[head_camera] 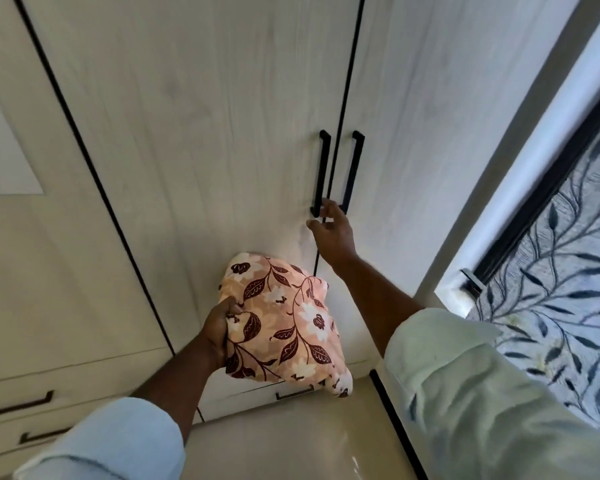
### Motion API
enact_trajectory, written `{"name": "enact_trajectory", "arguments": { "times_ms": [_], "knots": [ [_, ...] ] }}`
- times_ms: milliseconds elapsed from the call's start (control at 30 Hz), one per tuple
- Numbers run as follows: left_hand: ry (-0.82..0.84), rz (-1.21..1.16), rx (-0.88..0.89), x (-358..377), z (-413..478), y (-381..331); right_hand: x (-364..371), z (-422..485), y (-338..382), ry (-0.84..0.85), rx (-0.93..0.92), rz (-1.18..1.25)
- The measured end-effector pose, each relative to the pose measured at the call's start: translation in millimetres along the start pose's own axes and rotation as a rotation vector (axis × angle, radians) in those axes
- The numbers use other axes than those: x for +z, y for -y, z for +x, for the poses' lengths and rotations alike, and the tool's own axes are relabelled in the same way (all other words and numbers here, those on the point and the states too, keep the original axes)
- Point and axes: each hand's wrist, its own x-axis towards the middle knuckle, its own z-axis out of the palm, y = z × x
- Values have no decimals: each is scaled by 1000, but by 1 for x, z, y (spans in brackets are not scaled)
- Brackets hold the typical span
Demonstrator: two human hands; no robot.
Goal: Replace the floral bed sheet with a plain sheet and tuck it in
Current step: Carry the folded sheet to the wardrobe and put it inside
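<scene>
The floral sheet [284, 323], seemingly off the bed, is bundled in the clutching left grip [219, 327] before the wardrobe [222, 133], while the right grip [329, 233], fingers loosely apart, is at a door handle [321, 174], so fetching, spreading and tucking the plain sheet look not yet done.

Two hands are in view, the left hand [219, 329] and the right hand [331, 237]; two rolled-up sleeves, a left sleeve [111, 441] and a right sleeve [482, 393]; one bundled floral sheet [284, 323]; three pale wardrobe doors, a left door [49, 271], a middle door [205, 133] and a right door [430, 133]; two upright black handles at far centre, a left bar [321, 171] and a right bar [352, 171]; three drawer pulls low down, an upper pull [18, 407] and a lower pull [44, 436] at near left, a centre pull [293, 393] under the bundle; one leaf-patterned panel [568, 306] at right; one metal latch [471, 280] beside it.
</scene>
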Motion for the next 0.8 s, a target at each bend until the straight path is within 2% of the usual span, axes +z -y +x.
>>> {"name": "enact_trajectory", "arguments": {
  "times_ms": [200,400,600,800],
  "knots": [
    [-118,-74,84,6,-33,19,-3,0,-3,32,22,62],
    [-168,-89,131,6,-84,35,-15,-32,7,-50,-81,-228],
    [-222,-28,125,-11,-129,53,-22,-85,16,19,-133,-70],
    [-222,-3,135,-38,-197,83,-19,-159,35,-54,-150,-57]
  ]
}}
